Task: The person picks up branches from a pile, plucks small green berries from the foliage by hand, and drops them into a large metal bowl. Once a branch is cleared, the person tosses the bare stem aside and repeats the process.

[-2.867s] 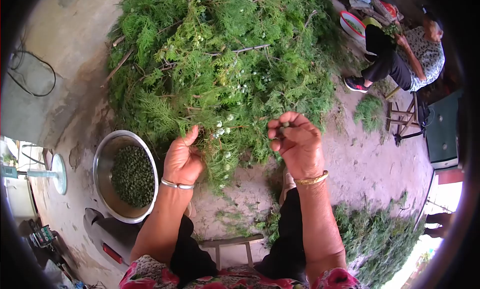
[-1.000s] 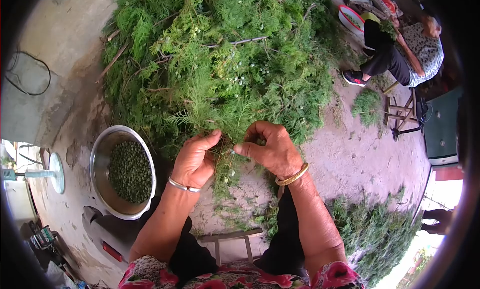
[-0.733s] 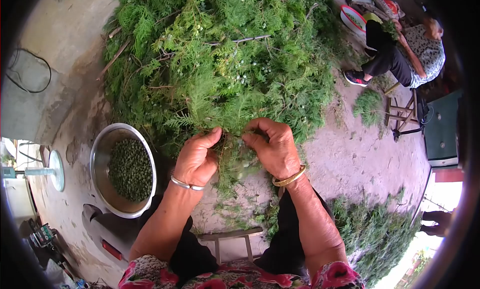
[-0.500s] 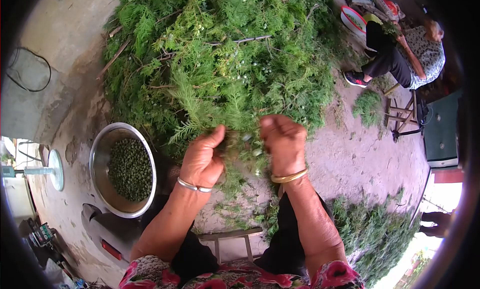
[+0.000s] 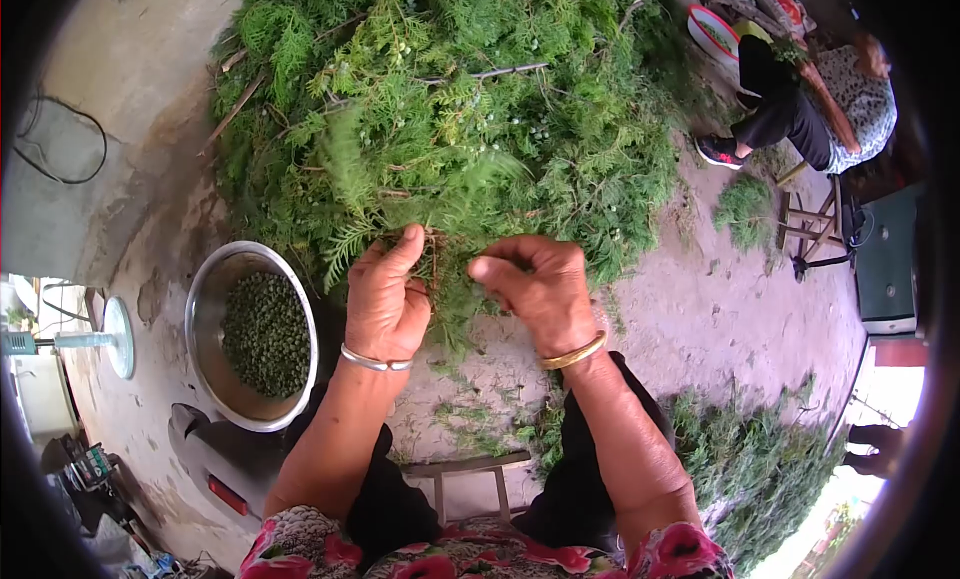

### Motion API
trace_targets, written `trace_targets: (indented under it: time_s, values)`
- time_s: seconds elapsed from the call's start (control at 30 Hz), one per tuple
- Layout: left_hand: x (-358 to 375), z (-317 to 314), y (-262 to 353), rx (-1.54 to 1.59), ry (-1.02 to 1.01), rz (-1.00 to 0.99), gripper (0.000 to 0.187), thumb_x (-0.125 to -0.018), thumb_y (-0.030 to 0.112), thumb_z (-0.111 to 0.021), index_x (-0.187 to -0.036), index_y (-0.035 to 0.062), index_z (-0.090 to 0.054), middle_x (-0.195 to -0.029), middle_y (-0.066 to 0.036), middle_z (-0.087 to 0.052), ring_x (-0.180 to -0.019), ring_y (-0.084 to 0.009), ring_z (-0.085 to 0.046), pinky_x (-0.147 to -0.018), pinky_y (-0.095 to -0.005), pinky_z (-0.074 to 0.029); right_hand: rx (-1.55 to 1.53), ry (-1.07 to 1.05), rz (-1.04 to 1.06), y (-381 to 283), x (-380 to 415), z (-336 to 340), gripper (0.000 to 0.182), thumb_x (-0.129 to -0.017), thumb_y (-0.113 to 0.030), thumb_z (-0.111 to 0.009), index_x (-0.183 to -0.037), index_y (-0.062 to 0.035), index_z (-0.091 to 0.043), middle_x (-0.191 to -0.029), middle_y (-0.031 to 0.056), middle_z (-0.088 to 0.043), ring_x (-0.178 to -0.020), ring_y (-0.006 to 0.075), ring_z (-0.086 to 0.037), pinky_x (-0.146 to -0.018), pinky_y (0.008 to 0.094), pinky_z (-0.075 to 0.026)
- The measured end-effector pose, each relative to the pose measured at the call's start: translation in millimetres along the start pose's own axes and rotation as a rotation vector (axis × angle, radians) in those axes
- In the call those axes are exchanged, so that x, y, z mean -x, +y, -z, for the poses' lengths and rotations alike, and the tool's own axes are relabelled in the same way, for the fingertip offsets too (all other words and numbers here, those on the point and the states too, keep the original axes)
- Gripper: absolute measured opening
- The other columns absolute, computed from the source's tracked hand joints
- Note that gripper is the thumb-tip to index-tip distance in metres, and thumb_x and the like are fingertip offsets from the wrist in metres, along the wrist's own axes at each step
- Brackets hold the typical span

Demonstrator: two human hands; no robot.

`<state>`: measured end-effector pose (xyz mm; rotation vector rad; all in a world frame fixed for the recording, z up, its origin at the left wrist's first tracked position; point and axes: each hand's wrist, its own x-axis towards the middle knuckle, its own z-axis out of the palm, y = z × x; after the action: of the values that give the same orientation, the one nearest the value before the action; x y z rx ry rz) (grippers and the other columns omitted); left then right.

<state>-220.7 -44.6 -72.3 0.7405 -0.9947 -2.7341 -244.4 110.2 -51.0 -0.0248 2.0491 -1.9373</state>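
Observation:
My left hand [image 5: 385, 301] is closed round the stem of a leafy cypress sprig [image 5: 452, 324], its thumb pointing up. Some of the sprig's fronds are smeared by motion. To the right of that stem, my right hand [image 5: 545, 291] is closed, thumb against curled fingers; what it pinches, if anything, is hidden. Beyond both hands rises a big heap of cut cypress branches [image 5: 580, 149] bearing small pale cones. On my left stands a metal basin [image 5: 200, 324] with many small green cones [image 5: 268, 334] inside.
A seated person [image 5: 850, 104] works at the upper right beside a red-rimmed bowl [image 5: 712, 37]. Another spread of greenery [image 5: 750, 459] lies at lower right. A small fan [image 5: 118, 339] stands at the left, and a wooden stool frame [image 5: 470, 467] shows between my knees.
My right hand has shifted left, closer to my left hand, which has also moved slightly left and up with the sprig. Pale cones earlier visible by the right fingers no longer show there.

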Motion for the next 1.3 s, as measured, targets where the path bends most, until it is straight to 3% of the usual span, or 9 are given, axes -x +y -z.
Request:
trace_targets:
  time_s: [0.17,0.27,0.33,0.47,0.67,0.73,0.9,1.07,1.3]
  values:
    - [6.5,-4.4,-6.2,-0.042,-0.013,0.051,0.017,-0.080,0.002,-0.064,-0.096,0.0025,-0.058,-0.094,-0.004,-0.062,-0.087,-0.0130,-0.058,-0.081,-0.0261,-0.047,0.288,0.079,0.073,5.8,-3.5,-2.0,0.016,-0.073,-0.011,-0.068,-0.072,0.0038,-0.063,-0.058,0.0031,-0.059,-0.050,0.0061,-0.047,-0.044,0.0250,-0.038]
    - [3.5,-4.9,-3.5,0.044,-0.010,0.147,0.022,-0.081,0.009,-0.063,-0.101,0.0047,-0.056,-0.094,-0.004,-0.062,-0.083,-0.0151,-0.059,-0.075,-0.0297,-0.049,0.140,0.076,0.034,2.8,-2.0,-2.2,0.012,-0.074,-0.009,-0.061,-0.070,0.0020,-0.062,-0.058,0.0032,-0.058,-0.047,0.0063,-0.046,-0.041,0.0228,-0.036]
    - [-12.1,16.8,-3.5,0.085,0.066,0.248,0.022,-0.082,0.013,-0.063,-0.102,0.0042,-0.056,-0.093,-0.006,-0.062,-0.083,-0.0174,-0.059,-0.077,-0.0329,-0.050,-0.470,-0.011,-0.263,-10.9,-1.8,5.8,0.012,-0.076,-0.007,-0.055,-0.067,-0.0010,-0.061,-0.057,0.0029,-0.056,-0.043,0.0072,-0.044,-0.038,0.0202,-0.031]
    - [-14.6,17.8,10.5,0.164,0.101,0.233,0.022,-0.083,0.015,-0.062,-0.102,0.0036,-0.056,-0.093,-0.008,-0.062,-0.084,-0.0189,-0.059,-0.081,-0.0346,-0.050,-0.605,-0.057,-0.239,-11.9,-6.5,20.9,0.011,-0.076,-0.006,-0.053,-0.082,0.0009,-0.059,-0.069,0.0052,-0.059,-0.050,0.0060,-0.047,-0.040,0.0171,-0.031]
    - [-14.1,15.4,15.2,0.183,0.087,0.173,0.021,-0.084,0.013,-0.061,-0.101,0.0038,-0.055,-0.093,-0.007,-0.061,-0.083,-0.0194,-0.059,-0.080,-0.0348,-0.050,-0.232,-0.132,-0.201,-6.1,3.4,4.8,0.011,-0.078,-0.008,-0.060,-0.083,0.0019,-0.059,-0.067,0.0040,-0.058,-0.057,0.0067,-0.050,-0.045,0.0194,-0.037]
    - [-12.9,12.7,12.7,0.186,0.089,0.177,0.020,-0.084,0.012,-0.061,-0.101,0.0038,-0.055,-0.093,-0.007,-0.061,-0.083,-0.0193,-0.059,-0.080,-0.0346,-0.050,0.204,-0.067,0.157,7.0,3.2,-3.7,0.013,-0.073,-0.010,-0.068,-0.075,0.0012,-0.061,-0.063,0.0024,-0.058,-0.056,0.0087,-0.051,-0.048,0.0231,-0.040]
    - [-12.7,15.4,3.1,0.187,0.103,0.208,0.017,-0.083,0.010,-0.062,-0.098,0.0038,-0.056,-0.091,-0.007,-0.061,-0.082,-0.0182,-0.059,-0.078,-0.0330,-0.051,0.165,-0.032,0.081,13.6,1.6,-13.5,0.017,-0.072,-0.011,-0.070,-0.075,0.0024,-0.061,-0.059,0.0029,-0.056,-0.052,0.0089,-0.051,-0.047,0.0242,-0.041]
    - [-17.4,28.5,7.9,0.222,0.056,0.230,0.016,-0.083,0.010,-0.062,-0.095,0.0029,-0.056,-0.089,-0.008,-0.062,-0.080,-0.0183,-0.059,-0.074,-0.0342,-0.051,-0.233,-0.204,-0.206,-1.3,4.5,-6.1,0.008,-0.075,-0.002,-0.065,-0.076,0.0027,-0.059,-0.061,0.0012,-0.055,-0.047,0.0052,-0.046,-0.040,0.0181,-0.033]
    - [-32.0,41.8,21.5,0.311,-0.033,0.202,0.024,-0.086,0.015,-0.056,-0.101,-0.0024,-0.049,-0.086,-0.012,-0.054,-0.077,-0.0215,-0.052,-0.065,-0.0328,-0.047,-0.815,-0.312,-0.186,-0.2,5.1,19.2,0.003,-0.076,0.001,-0.058,-0.079,0.0023,-0.058,-0.065,0.0074,-0.057,-0.047,0.0085,-0.047,-0.037,0.0179,-0.030]
